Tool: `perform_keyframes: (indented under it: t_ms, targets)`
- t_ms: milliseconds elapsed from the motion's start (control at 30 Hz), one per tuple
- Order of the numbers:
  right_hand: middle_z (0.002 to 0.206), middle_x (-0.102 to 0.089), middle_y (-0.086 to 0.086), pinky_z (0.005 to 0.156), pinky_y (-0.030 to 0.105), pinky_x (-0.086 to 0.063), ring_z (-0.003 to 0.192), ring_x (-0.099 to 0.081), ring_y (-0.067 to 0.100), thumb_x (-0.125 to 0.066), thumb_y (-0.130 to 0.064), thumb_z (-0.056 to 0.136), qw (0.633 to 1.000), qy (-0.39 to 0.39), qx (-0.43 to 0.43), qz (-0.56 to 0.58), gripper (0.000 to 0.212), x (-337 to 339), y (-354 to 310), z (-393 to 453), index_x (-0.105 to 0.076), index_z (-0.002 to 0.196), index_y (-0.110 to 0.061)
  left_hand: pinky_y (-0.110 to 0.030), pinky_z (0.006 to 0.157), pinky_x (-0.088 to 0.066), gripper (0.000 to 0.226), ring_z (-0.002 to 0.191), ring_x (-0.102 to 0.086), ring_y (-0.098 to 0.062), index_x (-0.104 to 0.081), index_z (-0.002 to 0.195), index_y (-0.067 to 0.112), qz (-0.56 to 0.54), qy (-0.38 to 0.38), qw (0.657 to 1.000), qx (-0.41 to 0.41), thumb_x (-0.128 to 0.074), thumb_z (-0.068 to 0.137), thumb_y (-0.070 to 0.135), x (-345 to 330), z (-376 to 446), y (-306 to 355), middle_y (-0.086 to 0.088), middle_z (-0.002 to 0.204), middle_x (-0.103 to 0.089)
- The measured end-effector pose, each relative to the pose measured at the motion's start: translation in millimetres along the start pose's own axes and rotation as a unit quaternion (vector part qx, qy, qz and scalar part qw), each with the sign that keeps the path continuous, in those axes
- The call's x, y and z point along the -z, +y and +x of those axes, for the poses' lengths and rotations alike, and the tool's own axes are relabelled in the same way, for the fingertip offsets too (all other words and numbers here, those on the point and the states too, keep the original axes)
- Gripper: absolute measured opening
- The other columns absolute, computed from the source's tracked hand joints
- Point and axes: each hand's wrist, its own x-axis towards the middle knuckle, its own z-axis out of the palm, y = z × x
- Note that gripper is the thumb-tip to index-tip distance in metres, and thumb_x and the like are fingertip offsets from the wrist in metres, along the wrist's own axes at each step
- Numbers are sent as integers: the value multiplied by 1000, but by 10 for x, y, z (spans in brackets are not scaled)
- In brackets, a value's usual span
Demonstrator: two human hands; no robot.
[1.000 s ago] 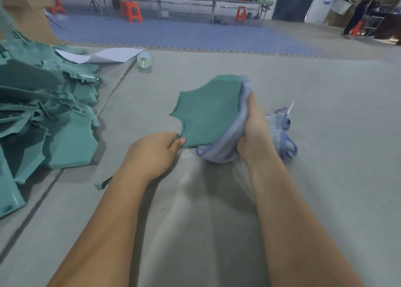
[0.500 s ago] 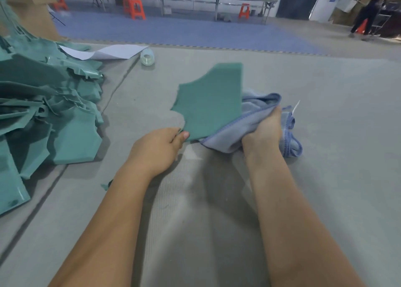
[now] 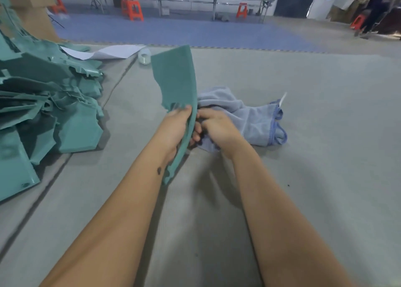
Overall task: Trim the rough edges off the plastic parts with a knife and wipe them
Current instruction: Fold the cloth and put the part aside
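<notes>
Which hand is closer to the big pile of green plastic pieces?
Left. The left hand holds a green plastic part nearer the heap of green plastic parts; the right hand is farther, on the light blue cloth.

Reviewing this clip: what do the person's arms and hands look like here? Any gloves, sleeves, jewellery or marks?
Both forearms are bare as far as the frame shows, with no sleeves in view. The left hand and the right hand wear no gloves, and no watch, ring or bracelet shows. A small dark smudge marks the left forearm near the wrist. Some fingertips look darkened, perhaps by grime, though blur makes that uncertain.
</notes>
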Motion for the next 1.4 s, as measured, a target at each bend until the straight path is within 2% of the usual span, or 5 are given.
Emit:
perform_keyframes:
  t_ms: [333, 700, 1033, 1233, 1400]
  targets:
    - [84, -73, 7, 71, 32, -57, 79, -71, 22, -54, -11, 94, 897, 389, 21, 209, 15, 987, -169, -1049, -68, 92, -6, -36, 86, -52, 40, 105, -62, -33, -59, 118, -2, 246, -176, 950, -71, -36, 103, 27, -1662, -542, -91, -23, 119, -62]
    - [61, -63, -13, 62, 15, -47, 55, -58, -5, -50, -14, 101, 683, 705, 69, 180, 26, 2066, 289, -3484, -63, 77, -11, -12, 72, -47, 19, 78, -64, 4, -62, 88, 10, 167, -477, 859, -87, -46, 98, 14, -3292, -2378, -891, 0, 84, -68]
    - [77, -67, 16, 68, 44, -52, 71, -61, 31, -51, -22, 99, 513, 757, -102, 392, 29, 1701, 2259, -4869, -67, 87, -2, -17, 46, -42, 15, 56, -54, -9, -63, 104, 10, 332, -558, 709, 275, -53, 97, 19, -3221, -3262, -2502, 0, 72, -60]
    - [138, -53, 20, 114, 43, -35, 130, -49, 35, -33, -45, 104, 369, 734, -103, 561, 59, 1603, 2565, -4975, -48, 138, 0, -20, 47, -44, 18, 53, -53, -10, -65, 100, 11, 223, -455, 766, 396, -51, 96, 23, -3131, -3203, -2755, 0, 64, -62]
    - [106, -63, 17, 84, 35, -52, 101, -62, 32, -34, -37, 103, 365, 737, -129, 554, 41, 1750, 2180, -4678, -56, 111, -3, -21, 52, -35, 19, 51, -41, -9, -63, 84, 14, 311, -447, 781, 306, -48, 95, 19, -3183, -3195, -2542, 3, 65, -56]
